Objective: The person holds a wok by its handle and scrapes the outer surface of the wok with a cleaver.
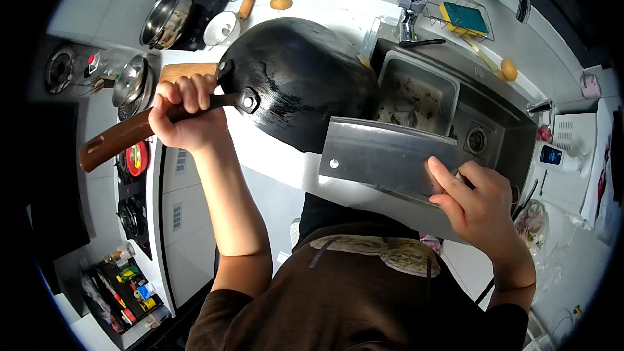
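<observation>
My left hand (189,112) is wrapped round the brown handle of a black wok (305,78). The wok is tipped so that its dark, scuffed outside faces me, and its inside is hidden. Its right rim reaches the edge of a grey basin (448,84) in the sink, which has dark scraps in the bottom. In my right hand (478,198) is a cleaver (383,156), its broad blade pointing left in front of the basin. My fingers cover most of the cleaver's handle, with one finger along the blade.
Behind the wok lie a potato (281,2), a wooden-handled tool (247,3) and a white bowl (221,28). A steel pot (168,19) stands further left. The faucet (407,23) rises behind the sink, beside a wire rack holding a sponge (465,18). A wooden board (188,70) lies near my left hand.
</observation>
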Demonstrator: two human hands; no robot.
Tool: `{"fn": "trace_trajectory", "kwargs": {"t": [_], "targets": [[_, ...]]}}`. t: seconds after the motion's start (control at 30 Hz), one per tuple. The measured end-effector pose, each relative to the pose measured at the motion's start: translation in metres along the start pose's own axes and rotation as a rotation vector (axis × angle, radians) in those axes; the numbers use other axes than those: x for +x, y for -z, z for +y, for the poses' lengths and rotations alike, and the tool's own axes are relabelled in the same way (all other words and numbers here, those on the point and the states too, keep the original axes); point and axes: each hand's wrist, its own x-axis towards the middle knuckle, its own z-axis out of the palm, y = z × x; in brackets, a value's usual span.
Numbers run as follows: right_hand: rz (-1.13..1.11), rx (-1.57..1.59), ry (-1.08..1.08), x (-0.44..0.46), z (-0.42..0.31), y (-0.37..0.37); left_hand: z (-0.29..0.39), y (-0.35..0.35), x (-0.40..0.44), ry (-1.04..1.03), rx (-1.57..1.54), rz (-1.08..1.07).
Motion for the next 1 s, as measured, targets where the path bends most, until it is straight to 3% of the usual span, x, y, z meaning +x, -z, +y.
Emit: {"fn": "trace_trajectory", "kwargs": {"t": [1.0], "targets": [[-0.07,0.007,0.046,0.011,-0.001,0.008,-0.001,-0.002,0.002,0.005,0.007,-0.036]]}}
